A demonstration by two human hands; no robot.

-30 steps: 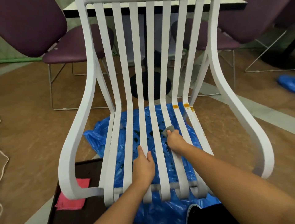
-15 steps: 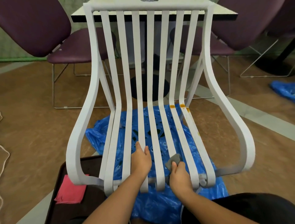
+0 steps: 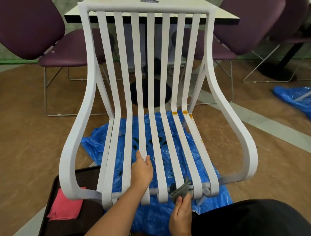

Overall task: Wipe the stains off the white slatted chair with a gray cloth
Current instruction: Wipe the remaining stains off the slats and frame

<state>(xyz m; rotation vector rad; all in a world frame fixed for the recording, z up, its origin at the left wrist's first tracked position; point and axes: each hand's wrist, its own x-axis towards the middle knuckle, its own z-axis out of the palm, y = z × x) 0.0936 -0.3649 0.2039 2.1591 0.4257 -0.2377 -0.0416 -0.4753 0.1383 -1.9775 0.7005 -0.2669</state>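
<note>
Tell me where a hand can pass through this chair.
Widest openings: just inside the left armrest and the right armrest. Slat gaps are narrow. The front is crowded: left hand grips a middle slat, right hand holds the cloth there.

You will find no legible text at this moment. One dark oval badge (image 3: 148,1) sits at the middle of the top rail of the white slatted chair (image 3: 150,50); its lettering is too blurred to read.
</note>
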